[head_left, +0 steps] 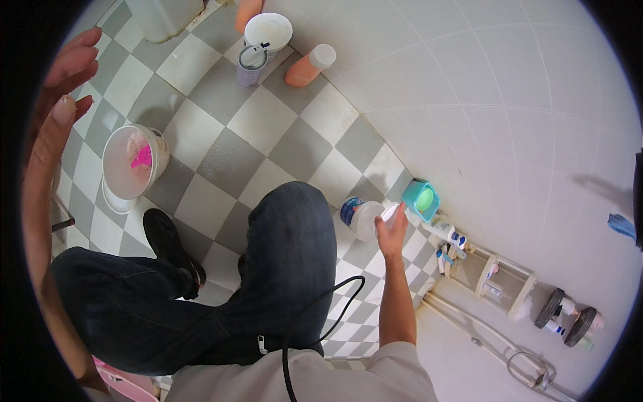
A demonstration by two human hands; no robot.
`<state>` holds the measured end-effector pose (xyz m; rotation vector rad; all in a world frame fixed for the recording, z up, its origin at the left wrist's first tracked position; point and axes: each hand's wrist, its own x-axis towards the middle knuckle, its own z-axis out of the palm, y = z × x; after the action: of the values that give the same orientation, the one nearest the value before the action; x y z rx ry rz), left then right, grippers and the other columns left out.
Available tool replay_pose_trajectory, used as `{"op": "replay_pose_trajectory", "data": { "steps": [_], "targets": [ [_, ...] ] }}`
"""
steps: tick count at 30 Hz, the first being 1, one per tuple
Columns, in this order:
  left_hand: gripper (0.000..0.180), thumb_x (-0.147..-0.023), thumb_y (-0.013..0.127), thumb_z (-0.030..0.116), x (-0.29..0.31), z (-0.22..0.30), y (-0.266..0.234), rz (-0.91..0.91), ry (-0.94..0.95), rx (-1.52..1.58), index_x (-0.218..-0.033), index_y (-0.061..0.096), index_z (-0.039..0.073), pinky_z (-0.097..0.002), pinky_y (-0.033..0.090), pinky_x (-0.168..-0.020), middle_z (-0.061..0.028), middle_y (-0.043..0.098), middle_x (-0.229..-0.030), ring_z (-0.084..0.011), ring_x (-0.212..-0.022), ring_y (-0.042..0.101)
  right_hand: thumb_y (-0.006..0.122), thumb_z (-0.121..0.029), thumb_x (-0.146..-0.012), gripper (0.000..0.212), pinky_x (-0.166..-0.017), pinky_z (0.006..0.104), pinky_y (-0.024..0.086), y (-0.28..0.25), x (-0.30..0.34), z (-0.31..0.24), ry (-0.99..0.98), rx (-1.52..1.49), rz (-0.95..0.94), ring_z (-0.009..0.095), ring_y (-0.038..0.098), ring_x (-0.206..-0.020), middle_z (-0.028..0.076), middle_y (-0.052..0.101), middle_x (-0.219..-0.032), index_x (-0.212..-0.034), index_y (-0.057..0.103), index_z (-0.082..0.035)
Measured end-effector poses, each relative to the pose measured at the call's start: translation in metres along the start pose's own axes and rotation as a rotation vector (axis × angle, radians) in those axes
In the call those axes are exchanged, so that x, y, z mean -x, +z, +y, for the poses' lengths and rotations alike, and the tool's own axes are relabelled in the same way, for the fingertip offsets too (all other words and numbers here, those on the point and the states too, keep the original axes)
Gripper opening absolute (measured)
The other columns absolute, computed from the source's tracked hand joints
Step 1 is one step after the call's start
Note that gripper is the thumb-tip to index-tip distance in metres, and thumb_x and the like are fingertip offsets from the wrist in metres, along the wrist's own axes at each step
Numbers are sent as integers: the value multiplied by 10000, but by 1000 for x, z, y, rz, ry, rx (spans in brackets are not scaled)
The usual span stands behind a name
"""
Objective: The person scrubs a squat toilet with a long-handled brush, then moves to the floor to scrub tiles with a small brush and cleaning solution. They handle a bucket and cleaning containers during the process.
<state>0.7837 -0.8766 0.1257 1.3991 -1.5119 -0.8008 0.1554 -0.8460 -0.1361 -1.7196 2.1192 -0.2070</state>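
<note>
My left hand [61,100] is raised at the left edge, its fingers stretched and slightly bent, with nothing in them. Below and to its right, a white bucket [115,157] stands on the floor, with a bright pink scoop-like piece [142,157] and pale pink stuff inside. A round white lid [119,201] lies partly beneath that bucket. On the right, my right hand [392,236] is closed on a white lid [390,213], its thumb at the near side. Right beside it is a translucent tub [366,220] with a blue label; whether lid and tub touch, I cannot tell.
Against the wall stand a teal basket [414,209] with a green item, bottles [447,231] and a white rack [499,281]. Farther off are an orange bottle [305,71], a purple cup [249,70] and a white tub [268,27]. A black cable [348,280] loops by my knee.
</note>
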Motion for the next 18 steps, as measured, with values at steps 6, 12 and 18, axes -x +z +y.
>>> {"op": "replay_pose_trajectory", "data": {
  "steps": [6, 12, 18],
  "targets": [
    [302, -998, 652, 62, 2, -5, -5, -26, 14, 27, -1289, 640, -14, -313, 467, -1030, -117, 677, -1259, -193, -1156, 616, 824, -417, -759, 1082, -1144, 566, 343, 22, 10, -31, 11, 267, -155, 569, 347, -1369, 379, 279, -1517, -1618, 227, -138],
    [300, -996, 657, 71, 2, 7, 3, 6, -10, 28, -1285, 641, -11, -309, 471, -1024, -117, 678, -1244, -194, -1144, 619, 851, -421, -726, 1087, -1128, 573, 360, 26, 23, -18, -42, 257, -117, 564, 369, -1338, 374, 264, -1502, -1596, 264, -137],
    [308, -1005, 648, 89, -1, -9, -4, -62, 70, 33, -1296, 636, -11, -313, 473, -1034, -132, 676, -1259, -204, -1162, 618, 833, -399, -737, 1035, -1123, 592, 351, 25, 15, -28, 60, 226, -120, 556, 342, -1354, 368, 282, -1480, -1572, 285, -129]
  ]
}}
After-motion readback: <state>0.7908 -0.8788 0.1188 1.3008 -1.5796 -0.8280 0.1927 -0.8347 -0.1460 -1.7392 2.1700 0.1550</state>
